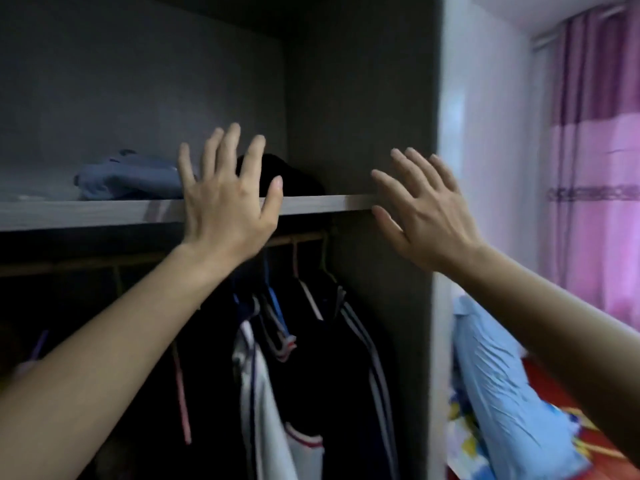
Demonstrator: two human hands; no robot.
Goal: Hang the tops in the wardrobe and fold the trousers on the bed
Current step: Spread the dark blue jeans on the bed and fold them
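Both hands empty, fingers spread: left hand (225,199) mid-frame, right hand (426,216) centre-right. Hung tops (311,341) look soft, light; grab at hanger neck.

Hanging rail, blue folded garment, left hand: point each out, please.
hanging rail (304,237), head view, bare wooden stretch.
blue folded garment (128,180), head view, middle of its front.
left hand (225,206), head view, back of the hand.

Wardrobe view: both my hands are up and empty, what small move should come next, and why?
Probably lower both hands and turn right toward the bed. The left hand and right hand are open, holding nothing; tops already hang on the rail, and light blue cloth lies on the bed.
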